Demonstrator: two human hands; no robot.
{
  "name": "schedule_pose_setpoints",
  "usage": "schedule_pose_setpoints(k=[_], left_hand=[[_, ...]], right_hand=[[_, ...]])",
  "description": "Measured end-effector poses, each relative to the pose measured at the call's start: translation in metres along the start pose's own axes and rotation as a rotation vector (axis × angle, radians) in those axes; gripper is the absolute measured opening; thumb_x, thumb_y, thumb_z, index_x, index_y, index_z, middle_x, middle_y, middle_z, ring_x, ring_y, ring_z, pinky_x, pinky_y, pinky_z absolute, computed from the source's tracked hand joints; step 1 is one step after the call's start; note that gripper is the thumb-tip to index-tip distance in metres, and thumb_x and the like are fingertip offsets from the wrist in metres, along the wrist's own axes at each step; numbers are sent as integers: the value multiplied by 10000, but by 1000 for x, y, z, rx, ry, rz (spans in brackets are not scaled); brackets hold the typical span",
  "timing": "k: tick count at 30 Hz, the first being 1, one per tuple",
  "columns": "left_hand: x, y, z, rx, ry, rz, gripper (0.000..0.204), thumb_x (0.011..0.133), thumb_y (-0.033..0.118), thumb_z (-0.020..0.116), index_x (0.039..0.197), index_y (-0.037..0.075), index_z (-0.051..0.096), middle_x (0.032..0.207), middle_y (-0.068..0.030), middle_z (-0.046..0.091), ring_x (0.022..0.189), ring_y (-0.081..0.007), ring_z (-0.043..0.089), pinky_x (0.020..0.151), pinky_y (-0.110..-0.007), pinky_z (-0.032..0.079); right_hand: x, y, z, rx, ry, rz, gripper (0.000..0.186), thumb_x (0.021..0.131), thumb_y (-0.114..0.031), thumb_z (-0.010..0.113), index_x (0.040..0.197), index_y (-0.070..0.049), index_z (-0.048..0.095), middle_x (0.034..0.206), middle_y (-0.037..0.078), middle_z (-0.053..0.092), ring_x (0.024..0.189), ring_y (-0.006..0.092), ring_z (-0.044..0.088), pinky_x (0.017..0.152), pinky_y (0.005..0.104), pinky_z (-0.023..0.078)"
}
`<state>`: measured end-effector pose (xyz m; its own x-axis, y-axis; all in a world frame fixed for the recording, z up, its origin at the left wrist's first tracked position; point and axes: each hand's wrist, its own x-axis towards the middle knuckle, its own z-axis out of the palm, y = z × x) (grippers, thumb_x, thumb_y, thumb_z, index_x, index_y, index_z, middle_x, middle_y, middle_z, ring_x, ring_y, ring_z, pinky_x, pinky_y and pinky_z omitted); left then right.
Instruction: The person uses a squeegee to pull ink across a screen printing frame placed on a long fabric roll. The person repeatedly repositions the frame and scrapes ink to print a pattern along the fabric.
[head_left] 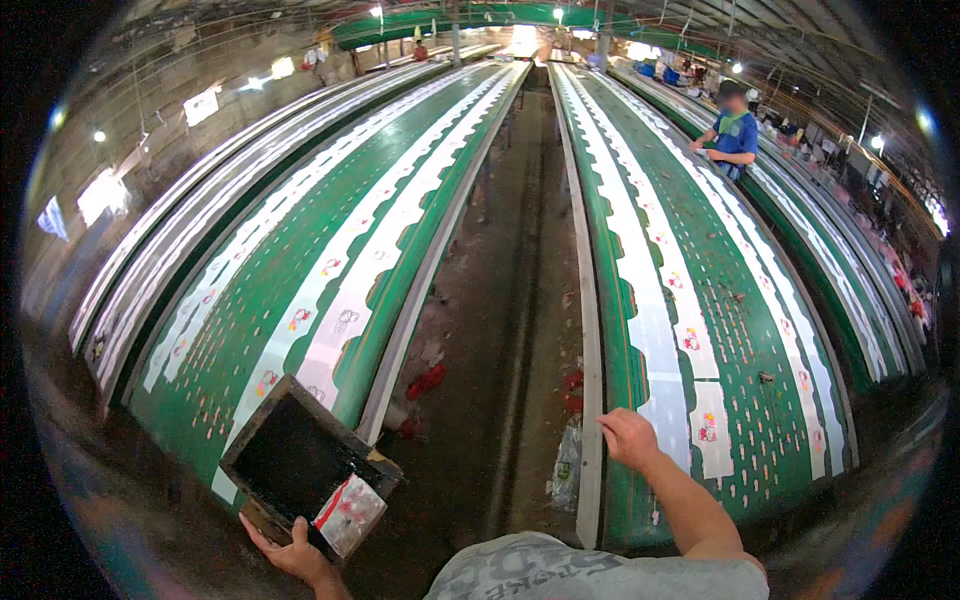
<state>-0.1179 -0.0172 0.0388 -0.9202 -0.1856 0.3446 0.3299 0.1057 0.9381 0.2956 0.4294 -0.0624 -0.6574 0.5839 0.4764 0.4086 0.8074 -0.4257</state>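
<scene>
At the lower left, my left hand [293,552] grips the lower edge of a dark, box-like screen-printing frame [285,440], its thumb over the rim. The frame tilts above the near end of the left table. In its lower right corner sits a pale panel [353,517] smeared with red. Over the inner edge of the right table, my right hand [628,438] is closed with its fingertips together; whatever they hold, if anything, is too small to make out. Beside that hand lies a white fabric strip [660,408].
Long green tables [440,215] bear scalloped white strips with small coloured prints. A dark aisle floor [510,330] runs between them, with red scraps [427,381] and a clear plastic bag [566,465] along its sides. Another person [735,130] stands beyond the right table.
</scene>
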Motion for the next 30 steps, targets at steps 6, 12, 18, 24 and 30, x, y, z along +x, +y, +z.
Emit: schedule_pose_setpoints(k=[6, 12, 18, 24, 30], left_hand=[[15, -60, 118, -219, -130, -194, 1100, 773, -193, 715, 1788, 85, 395, 1760, -216, 479, 1575, -383, 510, 1350, -494, 372], [30, -52, 291, -341, -405, -244, 1097, 741, -184, 704, 1769, 12, 374, 1719, -192, 505, 1559, -354, 527, 1334, -473, 386], [42, -56, 476, -389, -578, -209, 1126, 712, -116, 762, 1763, -19, 368, 1721, -198, 495, 1557, -353, 523, 1341, -470, 367], [54, -30, 642, -366, -615, -188, 1135, 719, -109, 781, 1768, -37, 356, 1699, -201, 509, 1541, -338, 536, 1318, -440, 389], [71, -25, 800, -417, -585, -282, 1153, 710, -177, 760, 1777, -17, 356, 1709, -186, 510, 1537, -325, 551, 1313, -429, 405]], right_hand=[[-9, 54, -25, -229, 46, 144, 274, 924, 34, 721, 1157, -81, 809, 980, 154, 765, 908, 366, 764, 807, 470, 626], [-12, 113, -44, -335, 279, 612, 329, 890, 46, 670, 1162, -79, 805, 1033, 176, 785, 944, 397, 772, 832, 493, 631], [62, 191, -55, -404, 435, 722, 350, 889, 88, 645, 1173, -52, 794, 1007, 196, 766, 912, 413, 755, 821, 494, 611], [242, 274, -28, -255, 451, 541, 361, 889, 96, 673, 1198, -44, 793, 982, 181, 755, 864, 334, 749, 778, 420, 600], [471, 325, 44, -194, 364, 4, 403, 849, 105, 706, 1193, -85, 798, 904, 135, 723, 809, 338, 720, 725, 456, 599]])
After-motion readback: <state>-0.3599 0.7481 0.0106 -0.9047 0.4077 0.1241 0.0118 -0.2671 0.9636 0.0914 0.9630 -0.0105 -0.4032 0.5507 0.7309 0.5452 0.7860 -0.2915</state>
